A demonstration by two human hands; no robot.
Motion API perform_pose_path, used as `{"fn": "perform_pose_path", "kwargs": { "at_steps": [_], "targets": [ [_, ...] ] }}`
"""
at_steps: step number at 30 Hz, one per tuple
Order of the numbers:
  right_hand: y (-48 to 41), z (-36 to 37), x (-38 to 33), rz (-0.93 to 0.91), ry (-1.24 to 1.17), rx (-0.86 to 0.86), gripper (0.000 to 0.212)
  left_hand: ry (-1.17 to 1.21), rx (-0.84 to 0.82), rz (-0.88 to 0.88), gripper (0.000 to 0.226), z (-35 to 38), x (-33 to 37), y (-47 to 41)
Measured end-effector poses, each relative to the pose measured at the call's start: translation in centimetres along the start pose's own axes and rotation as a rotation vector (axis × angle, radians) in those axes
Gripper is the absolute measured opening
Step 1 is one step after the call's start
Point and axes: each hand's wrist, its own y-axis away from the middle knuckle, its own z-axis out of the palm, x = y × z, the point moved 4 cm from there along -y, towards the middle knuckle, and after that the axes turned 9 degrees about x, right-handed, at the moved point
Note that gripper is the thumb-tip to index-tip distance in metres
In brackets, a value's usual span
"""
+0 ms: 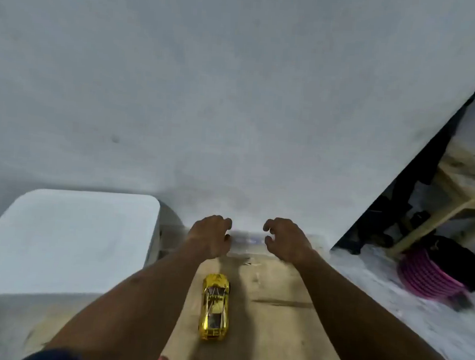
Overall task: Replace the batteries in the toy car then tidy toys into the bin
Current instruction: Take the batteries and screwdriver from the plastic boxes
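- Head view, the toy: a shiny gold-yellow plastic toy car point(214, 306) stands wheels-down on a bare wooden board point(271, 317), between the two forearms. Its long axis runs straight away from the person, nearly parallel to both arms.
- Head view, the hands: the left hand point(210, 235) and right hand point(287, 239) are stretched past the car to the far end of the board, near a pale, blurred flat object point(247, 241) at the foot of the wall; I cannot tell what that is. Both hands are empty, fingers curled and spread apart, clamped on nothing.
- Head view, the deciding relation: the car lies behind both hands, back toward the body. It sits just beside the left forearm and well apart from the right, so the left hand is probably nearer for a pull-back grasp across the car's narrow width.
- Head view, the bin: a white rounded plastic bin point(66, 241) stands to the left, beside the left arm.
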Motion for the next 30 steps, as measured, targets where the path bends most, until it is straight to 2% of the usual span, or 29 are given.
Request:
{"fn": "perform_pose_path", "kwargs": {
  "at_steps": [4, 8, 12, 15, 24, 30],
  "targets": [
    [-1.3, 4.6, 3.4, 0.041, -0.006, -0.144, 0.030, -0.001, -0.137, -0.025, 0.037, 4.5, 0.6, -1.8],
    [-2.4, 8.0, 5.3, -0.028, 0.069, -0.196, 0.048, -0.025, -0.213, 0.024, 0.045, 7.8, 1.8, -3.6],
    [-2.6, 10.2, 5.8, -0.157, 0.321, -0.146, 0.063, -0.181, -0.257, 0.106, 0.050, 10.0, 2.5, -4.5],
    [-2.9, 11.1, 5.8, -0.207, 0.349, -0.111, 0.070, -0.251, -0.227, 0.118, 0.046, 10.8, 2.9, -5.0],
    [-2.2, 12.0, 5.8, -0.196, 0.303, -0.108, 0.066, -0.346, -0.227, 0.145, 0.044, 12.4, 4.0, -5.6],
    [-2.5, 11.5, 6.0, -0.220, 0.342, -0.060, 0.067, -0.298, -0.234, 0.182, 0.052, 11.6, 4.1, -6.4]
  ]
}}
